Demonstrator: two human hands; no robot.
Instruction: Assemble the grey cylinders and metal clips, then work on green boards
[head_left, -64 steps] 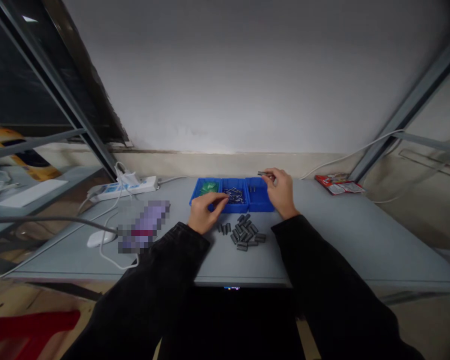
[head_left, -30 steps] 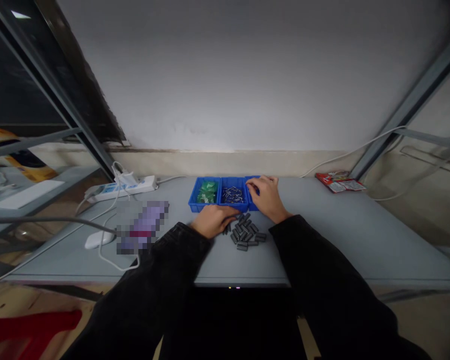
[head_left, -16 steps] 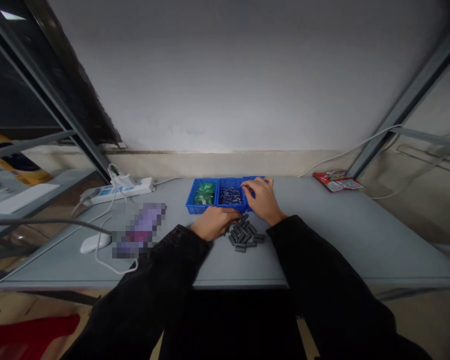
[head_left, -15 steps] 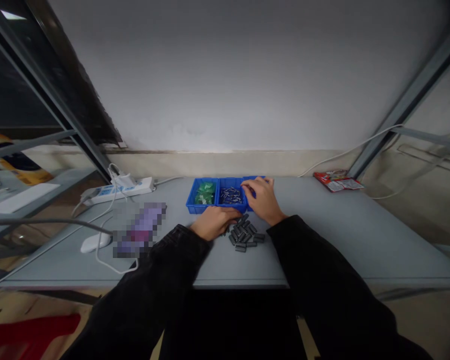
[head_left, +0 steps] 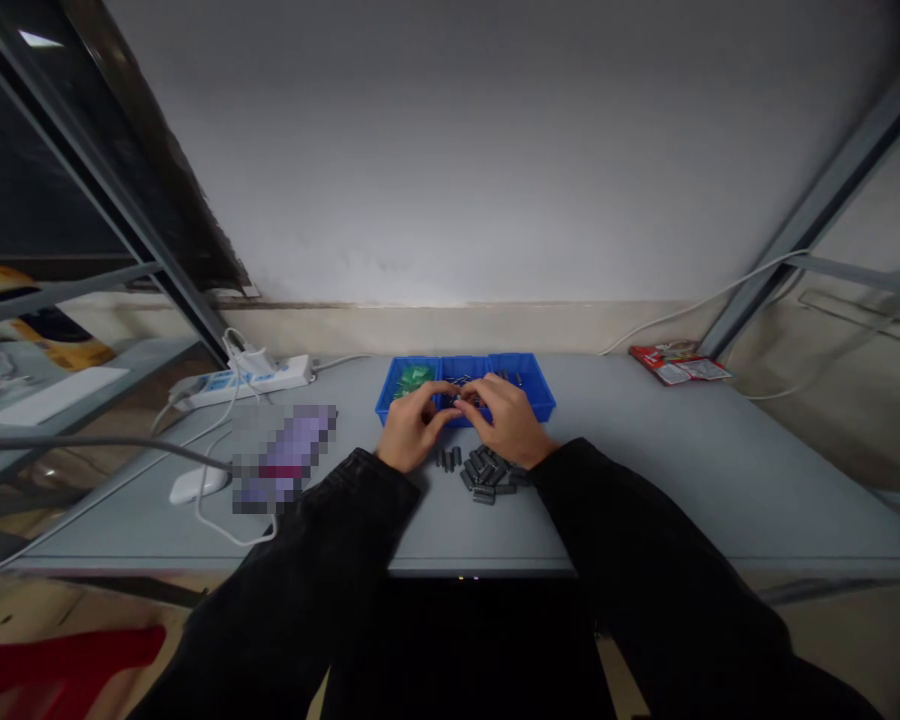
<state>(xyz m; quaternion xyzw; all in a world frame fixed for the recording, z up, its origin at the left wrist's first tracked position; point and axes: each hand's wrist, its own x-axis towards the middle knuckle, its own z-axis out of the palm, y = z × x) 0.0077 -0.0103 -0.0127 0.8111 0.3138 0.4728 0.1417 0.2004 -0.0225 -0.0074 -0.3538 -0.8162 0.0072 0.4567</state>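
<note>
My left hand point(head_left: 412, 425) and my right hand point(head_left: 506, 415) meet fingertip to fingertip over the front of the middle blue bin point(head_left: 465, 362). Both are closed in a pinch; whatever lies between the fingers is too small to make out. Shiny metal pins point(head_left: 461, 380) show in that bin behind the fingers. The left blue bin point(head_left: 384, 405) holds a green plastic bag point(head_left: 414, 378). Several small pieces lie in the right blue bin point(head_left: 544, 395), partly covered by my right hand. Below my hands is a pile of dark grey cylinders point(head_left: 486, 470), with a few more cylinders point(head_left: 448, 459) beside it.
On the grey table point(head_left: 682, 480), a white power strip point(head_left: 285, 375) with cables stands at the back left. A blurred-out phone point(head_left: 292, 455) and a white rounded device point(head_left: 197, 485) lie nearer. A red packet point(head_left: 679, 364) sits at the back right.
My left hand has risen from the cylinders to the bins' front. My right hand has come left and down from the right bin to meet it. The small group of cylinders now shows.
</note>
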